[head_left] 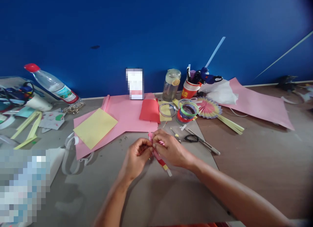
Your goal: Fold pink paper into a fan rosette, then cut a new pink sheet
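Observation:
Both my hands meet over the grey table near its middle, pinching a narrow folded paper strip [162, 162] striped pink, red, yellow and white. My left hand [136, 157] is closed on the strip's left side. My right hand [171, 148] is closed on its upper part, and the strip's lower end sticks out below toward me. Just beyond the hands lie a large pink paper sheet [127, 118], a yellow sheet [95, 127] on top of it and a red folded sheet [150, 110].
Scissors [198, 139] lie right of my hands, near stacked tape rolls [187, 111] and a pleated paper fan [209, 108]. A jar [171, 84], a cup of pens [190, 87], a tilted water bottle [52, 83] and another pink sheet [259, 105] sit along the blue wall.

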A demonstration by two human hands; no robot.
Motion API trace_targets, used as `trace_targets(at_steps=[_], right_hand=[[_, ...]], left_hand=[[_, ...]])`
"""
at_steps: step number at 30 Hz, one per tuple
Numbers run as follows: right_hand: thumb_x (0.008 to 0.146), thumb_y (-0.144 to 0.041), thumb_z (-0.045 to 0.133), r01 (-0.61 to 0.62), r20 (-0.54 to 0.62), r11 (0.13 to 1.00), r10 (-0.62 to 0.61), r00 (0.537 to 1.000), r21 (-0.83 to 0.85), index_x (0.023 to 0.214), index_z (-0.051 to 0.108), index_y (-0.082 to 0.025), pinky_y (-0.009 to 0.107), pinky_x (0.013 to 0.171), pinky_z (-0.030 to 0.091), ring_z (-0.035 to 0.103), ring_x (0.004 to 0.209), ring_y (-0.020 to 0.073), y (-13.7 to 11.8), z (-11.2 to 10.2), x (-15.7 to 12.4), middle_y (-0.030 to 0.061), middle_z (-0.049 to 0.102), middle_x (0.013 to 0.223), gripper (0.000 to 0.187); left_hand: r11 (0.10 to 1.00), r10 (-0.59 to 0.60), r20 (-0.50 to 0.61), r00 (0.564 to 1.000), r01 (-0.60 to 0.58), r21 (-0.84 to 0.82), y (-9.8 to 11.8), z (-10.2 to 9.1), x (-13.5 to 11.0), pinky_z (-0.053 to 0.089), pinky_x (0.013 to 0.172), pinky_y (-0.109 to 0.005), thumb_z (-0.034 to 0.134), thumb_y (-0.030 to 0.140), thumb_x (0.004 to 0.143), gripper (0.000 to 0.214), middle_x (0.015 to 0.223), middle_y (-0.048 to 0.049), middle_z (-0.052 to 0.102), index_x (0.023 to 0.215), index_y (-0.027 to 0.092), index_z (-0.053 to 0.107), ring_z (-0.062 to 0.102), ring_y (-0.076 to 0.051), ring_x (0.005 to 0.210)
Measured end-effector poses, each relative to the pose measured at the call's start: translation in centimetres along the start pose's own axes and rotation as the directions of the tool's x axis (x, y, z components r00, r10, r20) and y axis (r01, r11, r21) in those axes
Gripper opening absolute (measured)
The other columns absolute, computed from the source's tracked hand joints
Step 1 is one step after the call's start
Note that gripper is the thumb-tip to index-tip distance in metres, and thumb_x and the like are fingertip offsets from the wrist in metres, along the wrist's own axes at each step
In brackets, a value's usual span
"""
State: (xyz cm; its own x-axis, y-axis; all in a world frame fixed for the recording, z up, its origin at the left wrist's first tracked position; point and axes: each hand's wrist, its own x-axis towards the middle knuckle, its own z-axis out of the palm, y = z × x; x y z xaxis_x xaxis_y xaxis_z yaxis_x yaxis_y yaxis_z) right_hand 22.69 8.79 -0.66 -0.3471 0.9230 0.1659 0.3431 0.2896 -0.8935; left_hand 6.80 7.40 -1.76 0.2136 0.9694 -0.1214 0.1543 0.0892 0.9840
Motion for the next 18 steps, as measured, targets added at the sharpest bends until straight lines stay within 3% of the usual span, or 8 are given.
trace_targets(at_steps=[3, 6, 10, 13, 18], right_hand=[[0.077, -0.003, 0.045, -0.035, -0.043, 0.999, 0.035, 0.998, -0.007, 0.063, 0.044, -0.019, 0.027, 0.072, 0.041, 0.05, 0.079, 0.0143, -0.1, 0.4, -0.1, 0.0019, 0.053, 0.076, 0.021], [0.079, -0.006, 0.045, -0.061, -0.064, 0.998, 0.06, 0.996, -0.01, 0.064, 0.044, -0.02, 0.028, 0.071, 0.042, 0.05, 0.078, 0.0151, -0.5, 0.6, -0.2, 0.0028, 0.053, 0.076, 0.02], [0.08, -0.007, 0.044, -0.083, -0.054, 0.996, 0.082, 0.995, -0.011, 0.063, 0.043, -0.02, 0.029, 0.071, 0.041, 0.05, 0.077, 0.0158, -1.4, 0.7, -0.4, 0.0027, 0.053, 0.073, 0.022], [0.082, -0.009, 0.046, -0.062, -0.066, 0.998, 0.063, 0.996, 0.012, 0.065, 0.046, -0.02, 0.028, 0.073, 0.04, 0.051, 0.079, 0.0154, -2.1, 0.4, -0.5, 0.0028, 0.054, 0.077, 0.02], [0.084, -0.014, 0.047, -0.081, -0.091, 0.995, 0.087, 0.992, 0.062, 0.084, 0.055, -0.018, 0.025, 0.071, 0.041, 0.052, 0.076, 0.0132, -1.9, -0.8, -0.4, 0.0021, 0.055, 0.083, 0.01]], left_hand=[[0.977, 0.099, -0.036, 0.994, -0.09, 0.196, 0.1, 0.1, -0.1, 0.042, 0.057, -0.021, 0.057, 0.023, 0.081, 0.005, 0.07, 0.0004, 0.059, 0.08, 0.018, 0.057, 0.054, -0.011, 0.062], [0.891, 0.269, -0.055, 0.962, -0.226, 0.394, -0.1, 0.2, -0.1, 0.044, 0.063, -0.022, 0.054, 0.02, 0.083, 0.005, 0.075, -0.0012, 0.06, 0.079, 0.019, 0.057, 0.056, -0.012, 0.069], [0.798, 0.401, -0.014, 0.916, -0.341, 0.497, -0.2, 0.3, -0.1, 0.045, 0.067, -0.025, 0.048, 0.017, 0.085, 0.011, 0.077, -0.0028, 0.061, 0.081, 0.019, 0.059, 0.057, -0.014, 0.071], [0.804, 0.388, -0.013, 0.922, -0.332, 0.493, 0.2, 0.2, -0.2, 0.045, 0.065, -0.025, 0.048, 0.016, 0.085, 0.013, 0.076, -0.003, 0.062, 0.079, 0.019, 0.06, 0.058, -0.014, 0.069], [0.958, 0.15, -0.077, 0.986, -0.125, 0.258, 0.8, 0.1, -0.2, 0.041, 0.054, -0.022, 0.052, 0.019, 0.082, 0.011, 0.062, 0.0019, 0.058, 0.073, 0.018, 0.059, 0.054, -0.011, 0.056]])
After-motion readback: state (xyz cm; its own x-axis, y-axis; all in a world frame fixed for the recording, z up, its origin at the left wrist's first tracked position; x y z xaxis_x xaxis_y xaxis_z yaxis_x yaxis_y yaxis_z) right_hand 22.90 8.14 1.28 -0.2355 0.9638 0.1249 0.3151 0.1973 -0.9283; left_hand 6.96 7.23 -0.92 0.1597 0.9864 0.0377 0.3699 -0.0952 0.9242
